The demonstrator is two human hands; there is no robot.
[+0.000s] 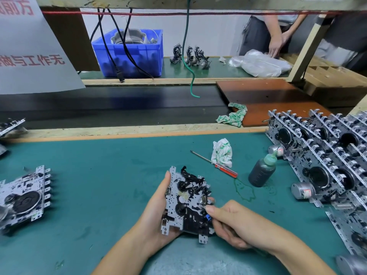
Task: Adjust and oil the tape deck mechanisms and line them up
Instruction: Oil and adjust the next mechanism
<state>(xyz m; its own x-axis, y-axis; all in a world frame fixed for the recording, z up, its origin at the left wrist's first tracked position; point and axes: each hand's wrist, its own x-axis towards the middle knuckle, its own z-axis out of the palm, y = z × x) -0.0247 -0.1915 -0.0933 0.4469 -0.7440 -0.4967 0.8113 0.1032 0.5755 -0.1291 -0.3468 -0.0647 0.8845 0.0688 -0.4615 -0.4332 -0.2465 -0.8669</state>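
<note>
The green work mat (99,175) carries the job; the tape deck mechanism (187,203) is lifted above its middle. The left hand (158,215) clasps its left edge, steadying it face-up, so the right hand (234,223) can pinch a part at its right edge. The oil bottle (262,171) and screwdriver (214,164) wait just right of it, probably for quick reach.

I see the left hand (158,211) cradling a tape deck mechanism (187,203) above the green desk (99,175) while the right hand (236,223) pinches its right edge (oil bottle (262,171) and screwdriver (215,164) nearby).
</note>
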